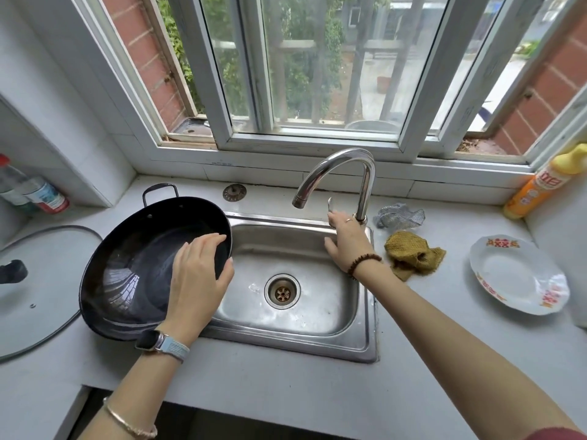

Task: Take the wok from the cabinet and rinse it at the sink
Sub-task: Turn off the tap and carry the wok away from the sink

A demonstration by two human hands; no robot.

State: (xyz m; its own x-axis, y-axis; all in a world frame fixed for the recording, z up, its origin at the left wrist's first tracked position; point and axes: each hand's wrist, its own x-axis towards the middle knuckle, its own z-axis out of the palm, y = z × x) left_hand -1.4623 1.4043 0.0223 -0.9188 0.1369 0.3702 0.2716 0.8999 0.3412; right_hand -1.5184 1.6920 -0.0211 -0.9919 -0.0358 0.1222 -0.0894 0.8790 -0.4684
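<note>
Table (286,385), white; sink (286,344) inset centre. On it: wok (127,265), 9 o'clock, overlapping sink rim; lid (47,281), 9, farther out; bottles (41,195), 10; strainer (234,192), 11; scourer (400,215), 2; cloth (413,252), 3; plate (514,274), 3; detergent (536,185), 2.

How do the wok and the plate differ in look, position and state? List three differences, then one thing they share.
The wok is black and deep; the plate is white with red print and shallow. The wok sits left of the sink, the plate right of it. The left hand grips the wok's rim; nothing touches the plate. Both are round and empty.
</note>
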